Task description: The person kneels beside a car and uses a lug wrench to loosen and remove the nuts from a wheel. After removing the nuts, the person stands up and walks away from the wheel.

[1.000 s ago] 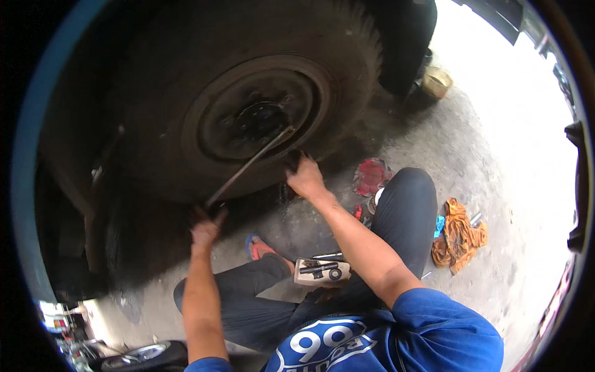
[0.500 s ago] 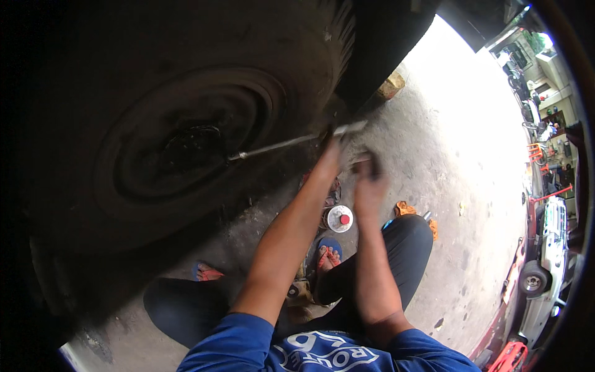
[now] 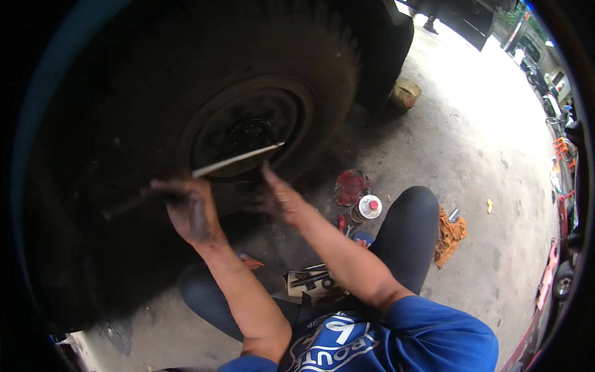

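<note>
My left hand [image 3: 197, 214], dark with grease and slightly blurred, is closed around the long-handled wrench [image 3: 238, 160] near its dark grip. The silver shaft slants up to the right across the lower rim of the wheel [image 3: 248, 84], its far end at the wheel's lower right. Below that shaft, my right hand [image 3: 279, 195] is apart from it, fingers spread and blurred, with nothing in them. Deep shade hides detail around the hub [image 3: 251, 130], and I cannot tell whether the wrench sits on a nut.
By my right knee stands a container [image 3: 370, 207] with a white top and red cap. Beside it lies a red round piece [image 3: 352, 187]. An orange rag [image 3: 450, 235] rests to the right, and a block [image 3: 406, 93] sits farther off. Parts lie in a box [image 3: 313, 280] between my legs.
The wrench has swung over from pointing right to pointing left, and my left hand has moved left with it. My right hand has come left too. The view has shifted.
</note>
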`<control>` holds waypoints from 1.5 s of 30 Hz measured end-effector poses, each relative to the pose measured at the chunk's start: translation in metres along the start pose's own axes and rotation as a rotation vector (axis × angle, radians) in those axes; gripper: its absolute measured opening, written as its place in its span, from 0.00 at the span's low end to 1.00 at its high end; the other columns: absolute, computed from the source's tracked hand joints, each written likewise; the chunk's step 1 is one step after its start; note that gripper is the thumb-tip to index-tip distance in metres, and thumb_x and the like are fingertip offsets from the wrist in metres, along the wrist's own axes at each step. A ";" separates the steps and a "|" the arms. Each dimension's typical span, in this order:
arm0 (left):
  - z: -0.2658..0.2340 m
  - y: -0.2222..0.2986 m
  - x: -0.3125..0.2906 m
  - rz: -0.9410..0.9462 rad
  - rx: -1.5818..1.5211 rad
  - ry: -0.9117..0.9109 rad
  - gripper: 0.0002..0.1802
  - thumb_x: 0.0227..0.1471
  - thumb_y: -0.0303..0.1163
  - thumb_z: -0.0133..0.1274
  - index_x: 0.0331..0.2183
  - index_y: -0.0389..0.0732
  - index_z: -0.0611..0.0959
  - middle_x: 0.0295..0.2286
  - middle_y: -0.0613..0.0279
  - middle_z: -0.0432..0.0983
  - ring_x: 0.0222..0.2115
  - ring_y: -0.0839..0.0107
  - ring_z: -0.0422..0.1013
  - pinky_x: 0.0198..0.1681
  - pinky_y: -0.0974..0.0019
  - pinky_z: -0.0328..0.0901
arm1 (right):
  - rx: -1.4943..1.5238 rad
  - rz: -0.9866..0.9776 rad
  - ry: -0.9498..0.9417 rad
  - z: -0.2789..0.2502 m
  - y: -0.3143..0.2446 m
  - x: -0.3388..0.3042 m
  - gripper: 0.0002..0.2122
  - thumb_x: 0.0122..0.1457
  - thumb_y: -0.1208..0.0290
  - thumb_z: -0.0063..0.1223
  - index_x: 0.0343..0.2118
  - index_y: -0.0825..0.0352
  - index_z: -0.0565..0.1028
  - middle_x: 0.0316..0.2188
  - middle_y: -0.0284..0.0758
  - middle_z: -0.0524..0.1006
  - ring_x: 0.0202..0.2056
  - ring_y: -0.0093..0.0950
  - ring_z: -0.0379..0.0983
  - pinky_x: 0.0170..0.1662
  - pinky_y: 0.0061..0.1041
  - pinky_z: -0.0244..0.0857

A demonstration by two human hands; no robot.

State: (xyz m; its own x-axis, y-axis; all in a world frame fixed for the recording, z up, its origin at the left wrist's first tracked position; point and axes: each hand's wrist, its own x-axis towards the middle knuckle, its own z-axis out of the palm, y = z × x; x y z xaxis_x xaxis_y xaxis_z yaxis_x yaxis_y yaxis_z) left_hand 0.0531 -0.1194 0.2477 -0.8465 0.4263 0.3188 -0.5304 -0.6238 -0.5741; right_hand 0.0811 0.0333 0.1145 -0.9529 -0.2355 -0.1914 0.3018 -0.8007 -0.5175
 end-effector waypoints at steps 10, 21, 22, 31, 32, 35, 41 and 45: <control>-0.119 0.094 -0.101 0.689 0.878 0.904 0.17 0.60 0.41 0.42 0.28 0.41 0.79 0.21 0.66 0.75 0.23 0.72 0.72 0.35 0.61 0.73 | -0.437 -0.102 0.246 -0.053 0.126 0.115 0.18 0.57 0.69 0.57 0.49 0.69 0.74 0.46 0.39 0.77 0.46 0.29 0.72 0.50 0.29 0.66; -0.159 0.036 -0.056 0.400 1.479 0.898 0.16 0.63 0.42 0.44 0.38 0.37 0.75 0.23 0.62 0.73 0.20 0.72 0.72 0.26 0.68 0.70 | -2.982 -0.223 0.466 -0.204 -0.305 -0.008 0.17 0.56 0.63 0.47 0.47 0.63 0.73 0.42 0.42 0.78 0.39 0.40 0.77 0.43 0.39 0.70; -0.164 0.034 -0.055 0.382 1.497 0.857 0.16 0.64 0.40 0.43 0.38 0.36 0.75 0.22 0.61 0.73 0.20 0.72 0.71 0.26 0.68 0.70 | -3.083 -0.067 0.530 -0.152 -0.349 -0.025 0.14 0.54 0.61 0.50 0.39 0.64 0.77 0.37 0.43 0.79 0.37 0.40 0.77 0.40 0.39 0.70; -0.097 -0.027 0.002 0.602 2.439 0.136 0.21 0.57 0.36 0.55 0.47 0.32 0.75 0.40 0.52 0.77 0.42 0.60 0.73 0.48 0.60 0.67 | -3.146 -0.774 -0.228 0.228 -0.264 -0.081 0.13 0.55 0.74 0.56 0.44 0.67 0.76 0.44 0.40 0.74 0.47 0.36 0.71 0.50 0.35 0.67; -0.085 -0.026 0.014 0.568 2.461 -0.046 0.23 0.54 0.36 0.57 0.47 0.31 0.75 0.40 0.50 0.78 0.41 0.57 0.74 0.48 0.59 0.67 | -2.808 -1.031 -0.464 0.234 -0.233 -0.074 0.14 0.54 0.75 0.54 0.44 0.68 0.76 0.46 0.40 0.74 0.50 0.36 0.70 0.52 0.34 0.66; -0.078 -0.026 0.013 0.416 2.029 0.028 0.24 0.52 0.41 0.59 0.44 0.31 0.78 0.36 0.46 0.79 0.37 0.52 0.75 0.45 0.58 0.67 | -2.906 -1.797 -0.771 0.239 -0.130 -0.072 0.15 0.54 0.71 0.50 0.44 0.70 0.74 0.47 0.43 0.73 0.50 0.36 0.70 0.54 0.34 0.65; -0.096 0.070 -0.046 0.707 2.314 1.094 0.26 0.61 0.49 0.47 0.47 0.35 0.76 0.32 0.52 0.79 0.35 0.63 0.74 0.41 0.61 0.68 | -2.047 -1.144 -0.853 0.199 0.040 -0.067 0.08 0.57 0.65 0.50 0.35 0.60 0.77 0.40 0.34 0.76 0.40 0.35 0.75 0.48 0.37 0.68; -0.166 0.160 -0.082 0.806 1.136 0.819 0.25 0.66 0.46 0.35 0.50 0.35 0.73 0.41 0.51 0.77 0.36 0.62 0.75 0.40 0.60 0.73 | -1.370 -0.701 0.187 0.072 0.029 -0.051 0.13 0.50 0.66 0.64 0.32 0.69 0.74 0.25 0.36 0.75 0.27 0.28 0.73 0.32 0.30 0.69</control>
State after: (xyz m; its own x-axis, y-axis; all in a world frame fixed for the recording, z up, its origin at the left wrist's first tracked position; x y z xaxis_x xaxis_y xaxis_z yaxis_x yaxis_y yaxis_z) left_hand 0.0450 -0.1453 0.0051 -0.8545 -0.2501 -0.4553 -0.0567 -0.8263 0.5604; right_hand 0.1357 -0.0173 0.1690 -0.9248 0.1114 0.3639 -0.2917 0.4067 -0.8658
